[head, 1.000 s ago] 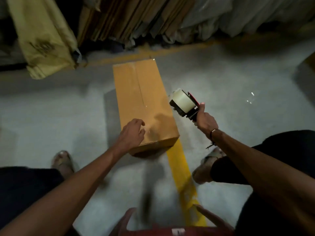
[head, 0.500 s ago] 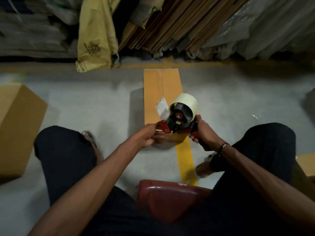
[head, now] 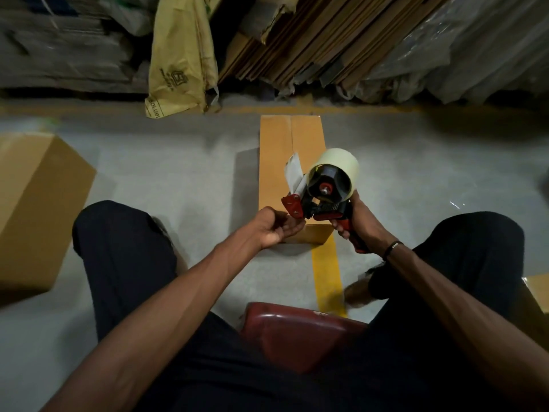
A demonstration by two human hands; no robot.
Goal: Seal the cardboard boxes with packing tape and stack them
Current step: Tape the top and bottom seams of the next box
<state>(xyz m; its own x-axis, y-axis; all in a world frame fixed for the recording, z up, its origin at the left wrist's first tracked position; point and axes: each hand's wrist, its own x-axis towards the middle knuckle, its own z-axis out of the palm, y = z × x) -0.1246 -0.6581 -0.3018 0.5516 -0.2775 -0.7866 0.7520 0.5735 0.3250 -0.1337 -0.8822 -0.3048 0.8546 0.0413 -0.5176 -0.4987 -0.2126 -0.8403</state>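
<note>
The narrow cardboard box (head: 289, 162) lies lengthwise on the grey floor (head: 184, 173), its far end at the yellow line before the leaning flattened cartons (head: 320, 46), its near end on a yellow floor stripe (head: 328, 281). Over that near end the right hand (head: 361, 224) grasps the red handle of the tape dispenser (head: 323, 191), fingers wrapped tight, a loose tape tab sticking up. The left hand (head: 274, 228) sits palm-up just beside the dispenser's front, fingers loosely curled, holding nothing. Bare floor flanks the box; a second box (head: 32, 209) sits at the left edge.

Long tan box (head: 285, 162) lies flat on floor, flaps closed, beneath tape dispenser (head: 323, 188).
</note>
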